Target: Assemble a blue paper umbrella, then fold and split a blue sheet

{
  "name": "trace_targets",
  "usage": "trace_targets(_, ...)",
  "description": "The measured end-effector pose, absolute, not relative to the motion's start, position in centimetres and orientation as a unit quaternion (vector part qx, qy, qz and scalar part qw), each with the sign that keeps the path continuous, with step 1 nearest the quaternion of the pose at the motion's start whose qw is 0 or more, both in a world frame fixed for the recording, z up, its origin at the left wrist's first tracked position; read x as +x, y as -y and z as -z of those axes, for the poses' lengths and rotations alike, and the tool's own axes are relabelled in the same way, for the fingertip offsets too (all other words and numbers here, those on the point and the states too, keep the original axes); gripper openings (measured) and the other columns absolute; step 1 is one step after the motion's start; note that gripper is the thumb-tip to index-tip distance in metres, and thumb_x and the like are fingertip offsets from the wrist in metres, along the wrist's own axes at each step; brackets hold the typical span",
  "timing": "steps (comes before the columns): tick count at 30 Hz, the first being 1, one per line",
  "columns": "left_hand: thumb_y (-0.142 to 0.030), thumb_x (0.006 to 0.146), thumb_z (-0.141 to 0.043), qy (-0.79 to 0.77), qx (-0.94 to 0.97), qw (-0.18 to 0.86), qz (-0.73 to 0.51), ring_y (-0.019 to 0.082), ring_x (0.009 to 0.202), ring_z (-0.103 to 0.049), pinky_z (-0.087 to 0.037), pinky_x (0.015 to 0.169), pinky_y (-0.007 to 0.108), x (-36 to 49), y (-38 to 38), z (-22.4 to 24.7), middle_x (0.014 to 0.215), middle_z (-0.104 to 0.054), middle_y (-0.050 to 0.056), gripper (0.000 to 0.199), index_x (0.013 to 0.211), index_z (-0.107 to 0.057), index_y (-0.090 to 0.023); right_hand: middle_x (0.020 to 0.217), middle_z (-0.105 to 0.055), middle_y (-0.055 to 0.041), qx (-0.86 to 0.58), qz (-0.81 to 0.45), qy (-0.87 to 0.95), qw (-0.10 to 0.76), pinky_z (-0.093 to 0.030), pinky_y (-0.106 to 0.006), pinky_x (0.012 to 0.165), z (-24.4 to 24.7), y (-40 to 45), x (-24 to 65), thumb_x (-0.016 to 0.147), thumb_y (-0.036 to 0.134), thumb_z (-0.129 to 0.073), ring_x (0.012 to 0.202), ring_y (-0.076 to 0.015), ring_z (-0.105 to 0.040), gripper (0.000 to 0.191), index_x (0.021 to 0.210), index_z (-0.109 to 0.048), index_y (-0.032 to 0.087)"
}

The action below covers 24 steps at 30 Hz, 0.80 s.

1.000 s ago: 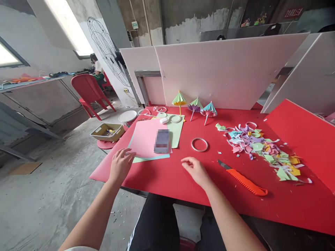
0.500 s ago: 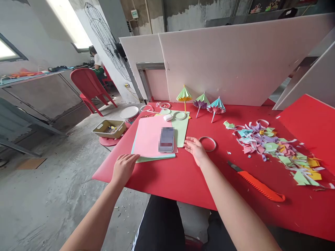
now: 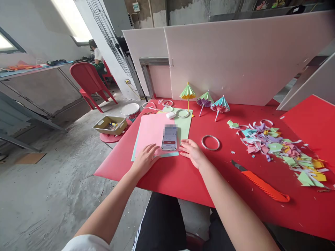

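My left hand [image 3: 146, 158] rests open on the near edge of a pink paper sheet [image 3: 149, 130], its fingers stretched toward a smartphone [image 3: 169, 137]. The phone lies on the sheets with its screen lit and partly blurred. My right hand [image 3: 192, 152] is open, fingertips just right of the phone and close to the paper's near right corner. Green paper [image 3: 185, 127] shows from beneath the pink sheet on the right. A white earbud case [image 3: 171, 115] and a tape roll [image 3: 182, 113] sit at the sheets' far end. Right of my right hand lies a silvery ring [image 3: 210, 136].
Three small paper umbrellas [image 3: 187, 92] stand along the back by a white board [image 3: 235, 62]. An orange utility knife [image 3: 264, 184] lies at the right, its blade out, near a pile of paper scraps [image 3: 274, 143]. A basket [image 3: 111, 125] stands on a red stool at the left.
My left hand has moved right and inward over the paper's near edge, toward the phone. The right hand stays near the phone's right side. The phone's screen now looks brighter; the view has shifted slightly.
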State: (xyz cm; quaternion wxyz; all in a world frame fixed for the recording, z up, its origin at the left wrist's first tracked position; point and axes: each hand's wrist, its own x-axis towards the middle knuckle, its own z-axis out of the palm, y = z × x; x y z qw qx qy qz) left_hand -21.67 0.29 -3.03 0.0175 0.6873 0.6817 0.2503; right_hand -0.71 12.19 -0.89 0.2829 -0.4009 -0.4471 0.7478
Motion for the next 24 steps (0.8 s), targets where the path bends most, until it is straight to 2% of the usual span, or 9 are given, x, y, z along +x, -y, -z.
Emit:
trace_targets(5, -0.042, 0.08, -0.056, -0.675, 0.69, 0.013, -0.261, 0.031, 0.114, -0.047, -0.042, 0.092, 0.046, -20.4, -2.3, 3.5, 0.125, -0.051, 0.013, 0.053, 0.129, -0.043, -0.024, 0.077, -0.057, 0.0013, -0.408, -0.733, 0.442, 0.317, -0.047, -0.029, 0.078, 0.9, -12.0, -1.8, 0.068, 0.029, -0.058, 0.073, -0.0104, -0.057, 0.02, 0.086, -0.054, 0.021)
trace_targets(10, -0.038, 0.085, -0.051, -0.687, 0.698, -0.008, -0.203, 0.029, 0.119, -0.044, -0.043, 0.092, 0.044, -19.2, -2.9, 3.0, 0.134, -0.042, 0.014, 0.054, 0.134, -0.035, -0.021, 0.077, -0.057, 0.0024, -0.416, -0.719, 0.438, 0.343, -0.046, -0.027, 0.072, 0.6, -12.1, -2.4, 0.065, 0.03, -0.059, 0.073, -0.011, -0.055, 0.019, 0.082, -0.056, 0.022)
trace_targets(16, -0.043, 0.08, -0.058, -0.701, 0.689, -0.034, -0.181, 0.03, 0.12, -0.043, -0.045, 0.09, 0.042, -19.1, -3.3, 2.7, 0.139, -0.034, 0.017, 0.067, 0.136, -0.031, -0.018, 0.066, -0.054, 0.0045, -0.417, -0.72, 0.435, 0.345, -0.046, -0.029, 0.064, 0.7, -12.4, -2.9, 0.061, 0.029, -0.061, 0.067, -0.0128, -0.054, 0.018, 0.078, -0.056, 0.023)
trace_targets(20, -0.043, 0.079, -0.06, -0.706, 0.685, -0.055, -0.169, 0.03, 0.117, -0.045, -0.046, 0.088, 0.042, -19.0, -3.6, 2.8, 0.139, -0.036, 0.016, 0.069, 0.136, -0.031, -0.019, 0.07, -0.056, 0.0033, -0.406, -0.716, 0.431, 0.369, -0.046, -0.029, 0.065, 1.0, -12.1, -3.3, 0.062, 0.031, -0.06, 0.069, -0.0133, -0.055, 0.019, 0.078, -0.055, 0.022)
trace_targets(24, -0.043, 0.082, -0.056, -0.693, 0.703, -0.085, -0.137, 0.03, 0.116, -0.046, -0.049, 0.083, 0.041, -18.8, -3.8, 2.7, 0.139, -0.036, 0.015, 0.063, 0.136, -0.033, -0.02, 0.078, -0.058, 0.0009, -0.403, -0.712, 0.435, 0.376, -0.046, -0.028, 0.065, 0.6, -11.9, -2.9, 0.062, 0.034, -0.061, 0.077, -0.0156, -0.057, 0.021, 0.079, -0.056, 0.022)
